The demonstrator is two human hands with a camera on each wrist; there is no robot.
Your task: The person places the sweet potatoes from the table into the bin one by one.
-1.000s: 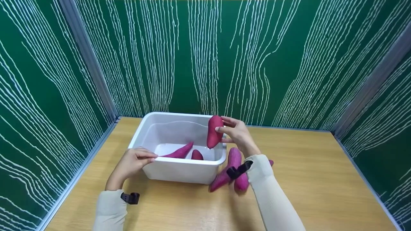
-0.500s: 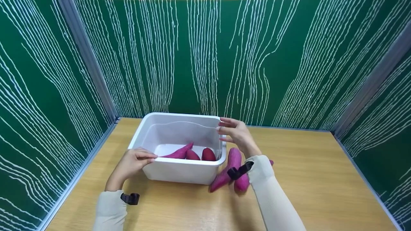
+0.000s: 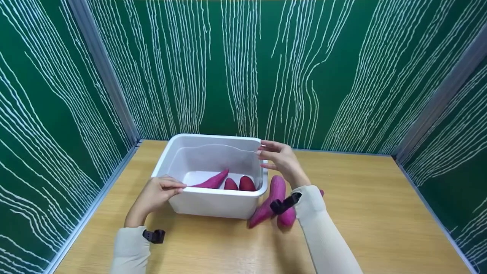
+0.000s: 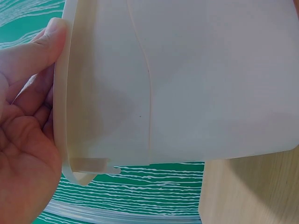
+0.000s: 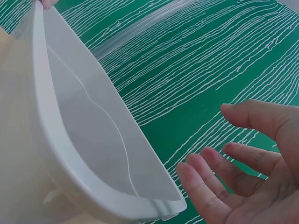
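Observation:
My left hand (image 3: 161, 191) grips the front left rim of a white plastic bin (image 3: 217, 203), thumb and fingers at its edge in the left wrist view. My right hand (image 3: 280, 160) hovers at the bin's right rim, fingers spread and holding nothing; the right wrist view shows a gap between thumb and fingers. Inside the bin lie a long purple-pink sweet potato (image 3: 214, 180) and two rounder red ones, a smaller-looking sweet potato (image 3: 230, 184) and a darker sweet potato (image 3: 247, 183), their lower parts hidden by the front wall.
On the wooden table (image 3: 213, 247), beside the bin's right end, several sweet potatoes (image 3: 278, 186) lie partly under my right forearm. Green walls (image 3: 335, 95) with white wavy lines enclose the table at the back and both sides.
The red sweet potato in my right hand was let go and dropped into the bin's right side. The other red one in there shifted slightly. My left hand has stayed on the rim.

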